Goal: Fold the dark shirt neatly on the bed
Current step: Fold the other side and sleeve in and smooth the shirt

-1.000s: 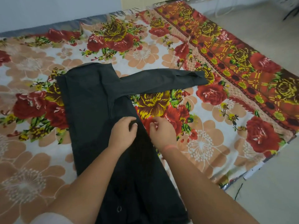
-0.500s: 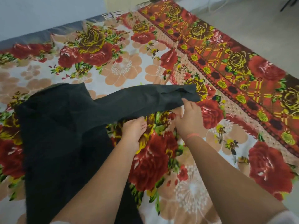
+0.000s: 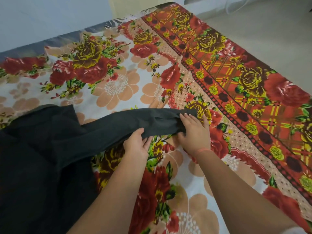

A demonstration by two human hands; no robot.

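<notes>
Both hands have moved out to the long sleeve

The left hand (image 3: 135, 146) and right hand (image 3: 194, 132) now pinch the sleeve (image 3: 135, 122) of the dark shirt (image 3: 42, 157) on the bed (image 3: 118, 85) — it is lifted, ready to fold in

dark shirt (image 3: 50, 149): matt, finely textured cloth, soft folds | bed sheet (image 3: 118, 85): printed floral woven cloth, mostly matt, frayed fringe at far edge | mattress edge (image 3: 50, 41), far left: grey, slight satin sheen | floor (image 3: 270, 31), far right: smooth, pale, matt
</notes>
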